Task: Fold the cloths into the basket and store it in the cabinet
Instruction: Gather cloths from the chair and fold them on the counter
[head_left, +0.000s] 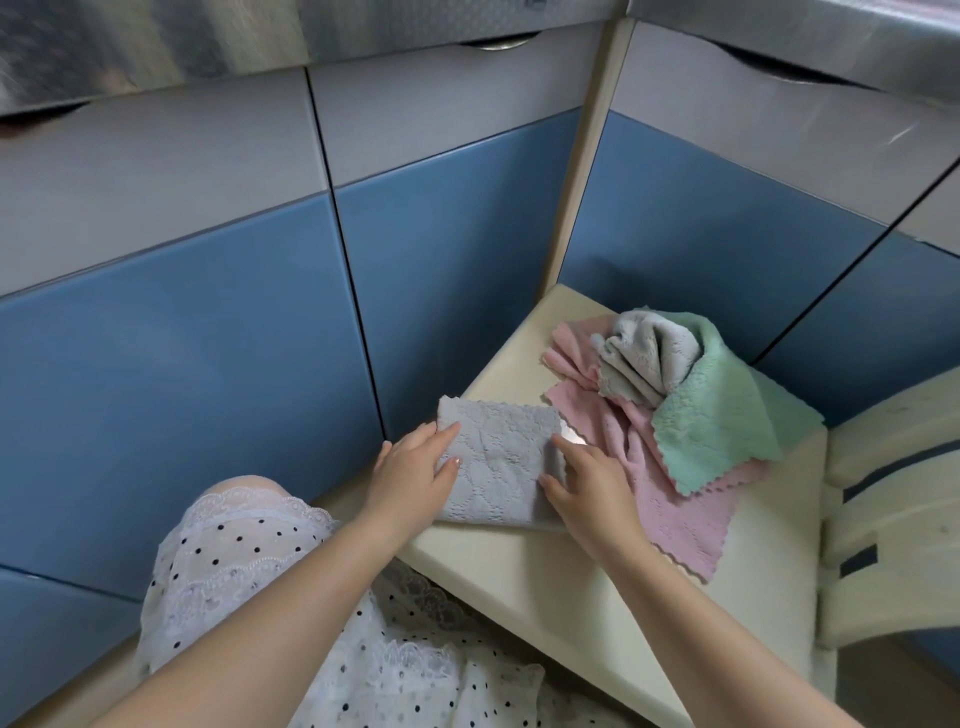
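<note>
A grey cloth (498, 457), folded into a rectangle, lies flat at the near left corner of a cream stool seat (571, 587). My left hand (415, 467) rests on its left edge with fingers laid flat on the fabric. My right hand (587, 483) holds its right edge, fingers curled round the fold. Behind them a heap of unfolded cloths sits on the seat: a pink cloth (670, 499) underneath, a green cloth (717, 415) over it, and a crumpled light grey cloth (644, 358) on top. No basket is in view.
Blue and grey cabinet doors (208, 338) close in on the left and behind, meeting at a cream corner post (587, 171). A cream slatted stool or chair part (893, 499) stands to the right. My knee and dotted dress (249, 561) are at lower left.
</note>
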